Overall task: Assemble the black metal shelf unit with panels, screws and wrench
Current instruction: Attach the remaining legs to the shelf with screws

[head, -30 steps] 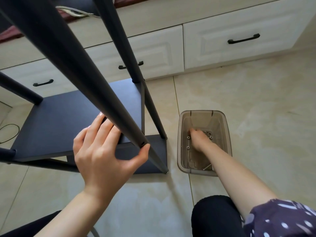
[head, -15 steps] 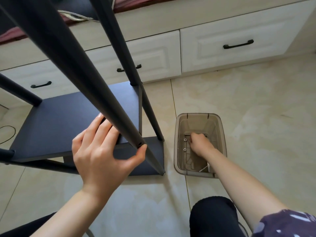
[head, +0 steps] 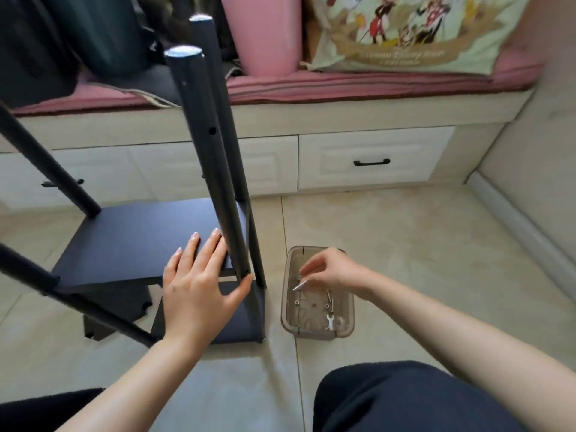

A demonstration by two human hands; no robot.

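The black metal shelf unit stands on the tiled floor at the left, with a flat panel between its round posts. My left hand lies flat on that panel, fingers straight, thumb against the near post. My right hand hovers above a clear plastic box and pinches a silver screw between thumb and fingers. In the box lie more screws and a small wrench.
A bench with white drawers and pink cushions runs along the back, carrying a pink cylinder and a cartoon pillow. A second black panel lies under the unit. My knees fill the bottom edge.
My right hand has come up out of the box with a screw pinched in it. The view has tilted upward, so the posts' tops and the bench cushions now show.
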